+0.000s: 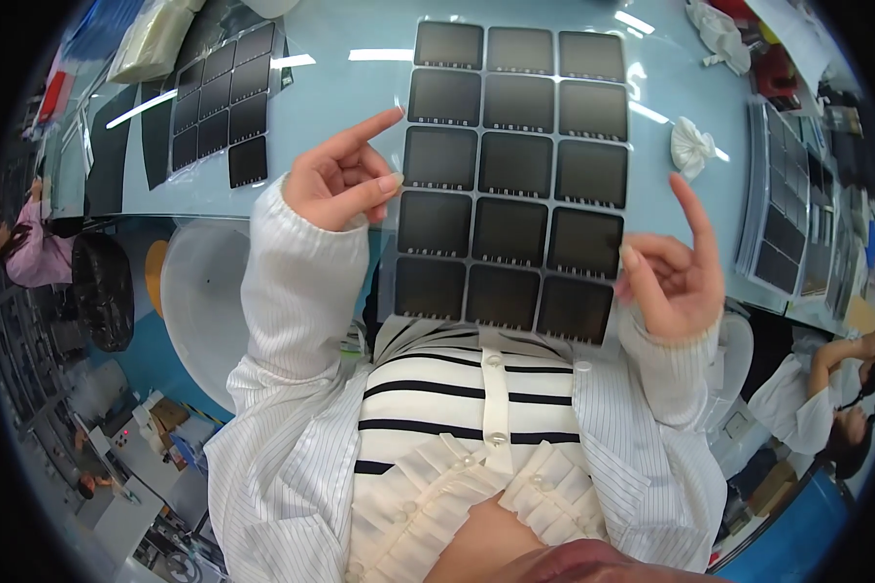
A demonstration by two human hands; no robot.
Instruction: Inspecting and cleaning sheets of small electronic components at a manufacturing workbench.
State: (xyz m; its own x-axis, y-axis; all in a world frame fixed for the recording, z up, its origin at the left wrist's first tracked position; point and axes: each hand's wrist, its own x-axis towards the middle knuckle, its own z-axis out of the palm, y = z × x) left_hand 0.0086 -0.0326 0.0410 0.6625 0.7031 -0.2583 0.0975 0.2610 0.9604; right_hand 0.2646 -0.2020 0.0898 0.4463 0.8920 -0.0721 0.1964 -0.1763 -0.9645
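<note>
Sheet of black-panelled clear plastic [515, 165] | being held over glossy pale-blue table [331, 97] edge | side margins, likely safest hold, being pinched by left hand [335, 187] and right hand [675, 280] | seemingly light, bendable, slick

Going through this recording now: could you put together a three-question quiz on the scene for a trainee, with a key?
1. How many dark panels show on the sheet in front of the person?
2. True or false: a crumpled white bundle lies on the table, to the right of the sheet.
3. How is the sheet held? A: by its top edge; B: by its left and right edges; C: by its bottom edge.

Key:
1. Fifteen, in five rows of three.
2. True.
3. B: the left hand and right hand each pinch a side.
</note>
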